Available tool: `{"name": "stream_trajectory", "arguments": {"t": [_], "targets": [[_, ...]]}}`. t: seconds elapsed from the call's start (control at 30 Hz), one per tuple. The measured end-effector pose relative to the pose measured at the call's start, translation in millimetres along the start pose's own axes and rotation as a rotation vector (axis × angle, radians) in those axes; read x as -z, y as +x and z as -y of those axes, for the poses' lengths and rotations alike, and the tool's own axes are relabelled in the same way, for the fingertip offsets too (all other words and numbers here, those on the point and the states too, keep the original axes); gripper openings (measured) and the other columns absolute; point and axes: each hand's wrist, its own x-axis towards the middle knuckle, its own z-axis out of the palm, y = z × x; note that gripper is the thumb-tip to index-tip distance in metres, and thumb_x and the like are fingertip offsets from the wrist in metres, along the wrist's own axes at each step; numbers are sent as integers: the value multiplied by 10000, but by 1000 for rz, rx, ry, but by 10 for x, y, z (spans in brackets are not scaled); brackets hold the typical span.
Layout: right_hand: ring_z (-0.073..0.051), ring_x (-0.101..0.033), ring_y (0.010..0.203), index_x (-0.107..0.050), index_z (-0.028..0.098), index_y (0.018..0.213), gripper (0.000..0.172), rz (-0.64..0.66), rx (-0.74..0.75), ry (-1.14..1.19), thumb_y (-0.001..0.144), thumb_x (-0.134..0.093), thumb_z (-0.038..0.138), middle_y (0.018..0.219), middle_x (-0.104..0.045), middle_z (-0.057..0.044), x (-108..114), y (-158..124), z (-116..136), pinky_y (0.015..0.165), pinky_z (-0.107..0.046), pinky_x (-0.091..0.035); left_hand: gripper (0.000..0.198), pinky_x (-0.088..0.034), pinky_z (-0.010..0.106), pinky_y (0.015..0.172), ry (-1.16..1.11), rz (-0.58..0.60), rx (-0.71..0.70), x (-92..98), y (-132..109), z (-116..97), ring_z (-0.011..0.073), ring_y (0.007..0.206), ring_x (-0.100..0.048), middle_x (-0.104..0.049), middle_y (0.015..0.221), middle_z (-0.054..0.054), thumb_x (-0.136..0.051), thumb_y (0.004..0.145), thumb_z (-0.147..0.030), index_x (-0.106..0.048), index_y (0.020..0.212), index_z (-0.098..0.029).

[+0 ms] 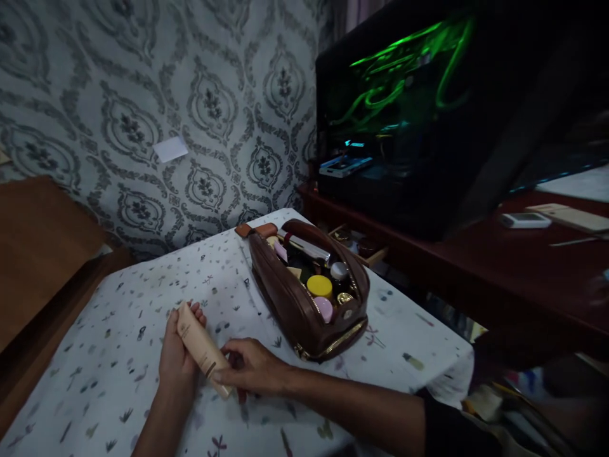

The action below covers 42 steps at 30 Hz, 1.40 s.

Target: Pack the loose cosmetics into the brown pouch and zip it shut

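1. Head view: the brown bag (280, 298) stands on a patterned white tablecloth (143, 330), its zipped top gaping, with a yellow lid (319, 286) and a pink lid (323, 310) showing inside.
2. Beyond the bag, the cloth's far edge runs along the papered wall (209, 114). Right of the bag, the side edge slants toward the viewer, down to a draped corner; a dark red desk (428, 260) lies past that edge.
3. Most of the open room is left of the bag: a wide stretch of cloth reaching to the left edge, beside a brown wooden panel (42, 247). A narrower strip shows on the bag's right.
4. The beige tube (202, 346) is left of the bag and nearer the viewer, well short of the cloth's edges. Its long axis slants, the printed end pointing up-left, away from the bag, and the brown-banded end down-right, toward the viewer.
5. The left hand (176, 346) cradles the tube from beneath, fingers curled around its upper part.
6. The right hand (257, 368), just in front of the bag's near-left side, has thumb and fingers clamped on the tube's banded end.
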Motion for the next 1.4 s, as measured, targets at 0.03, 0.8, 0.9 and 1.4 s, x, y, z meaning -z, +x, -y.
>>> {"name": "stream_trajectory", "arguments": {"t": [0.03,0.8,0.9,1.4], "targets": [[-59,-540,441,-581,173,943,375,1,-6,10,789,-772,456,715,-603,55,0,-2,9,396,-161,-368,243,-595,146,574,-20,-29,13,-28,-28,-10,81,532,-665,-713,721,2,-471,1019,-223,-654,871,-163],[-161,-567,738,-479,289,1501,739,-497,447,-402,809,-735,259,1061,-678,-31,275,-1335,1079,691,-296,-450,113,-607,205,694,132,460,-211,-1604,-795,-98,119,684,-712,-737,794,38,-554,956,-170,-660,937,-136],[-171,-587,694,-492,259,1508,672,-606,508,-385,864,-676,311,1028,-708,-49,507,-1496,1179,658,-308,-457,171,-570,237,754,244,677,-403,-1862,-589,-6,144,736,-692,-713,790,24,-644,940,-297,-690,877,-145],[-153,-519,514,-705,139,1196,376,-873,403,-689,882,-580,302,661,-645,-18,1124,-1444,1145,522,-278,-331,122,-429,188,765,918,848,-777,-1899,-25,94,166,767,-613,-720,787,-2,-665,903,-140,-759,868,-208]]}}
